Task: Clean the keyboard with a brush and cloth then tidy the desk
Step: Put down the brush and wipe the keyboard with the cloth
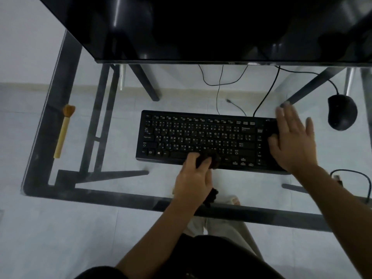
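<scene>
- Nearest the camera, the person's two bare forearms reach forward over the near edge of the clear glass desk with a black metal frame (128, 200).
- The left hand (193, 182) is curled closed around a dark, fuzzy cleaning cloth (209, 158); one bunch of the cloth presses on the keys near the space bar, and a tail of it hangs out below the palm, over the glass.
- The right hand (291, 141) lies flat and open, fingers spread, on the right end of the keyboard; it grips nothing, and its fingertips reach past the keyboard's far edge.
- The flat black keyboard with white key legends (193, 135) sits on the glass at mid-desk, its long side facing the person.
- Well apart to the left, the small brush with a pale wooden handle and orange-brown bristles (63, 131) lies on the glass along the desk's left frame rail, bristles pointing away from the person.
- To the right, just beyond the right hand, rests a black corded computer mouse (342, 112).
- Thin black cables (218, 91) trail between the keyboard and the screen.
- Farthest off, a wide black monitor (201, 27), its screen dark, spans the top of the view.
</scene>
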